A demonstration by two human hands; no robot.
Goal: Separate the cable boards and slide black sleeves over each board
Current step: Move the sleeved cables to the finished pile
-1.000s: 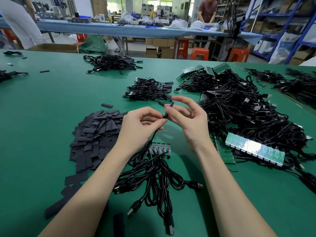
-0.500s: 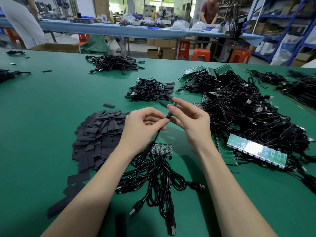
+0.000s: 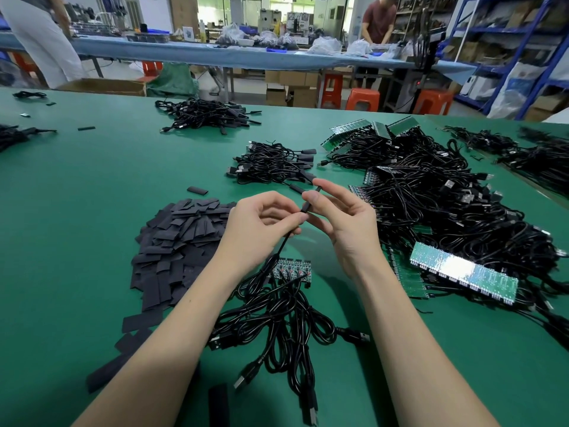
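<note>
Both hands are up over the green surface (image 3: 77, 241): left hand (image 3: 261, 224) pinches the cable (image 3: 284, 241), right hand (image 3: 345, 223) pinches the black sleeve (image 3: 311, 200). Barely changed from before, sleeve tilted slightly differently.

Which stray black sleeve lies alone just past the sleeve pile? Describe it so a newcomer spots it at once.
Start at the green table and find the big heap of flat black sleeves left of the left hand. Just beyond the heap's far edge, toward the small cable bundle, one short black sleeve lies flat on bare green. Unlike its neighbours, it touches no other piece.
</note>
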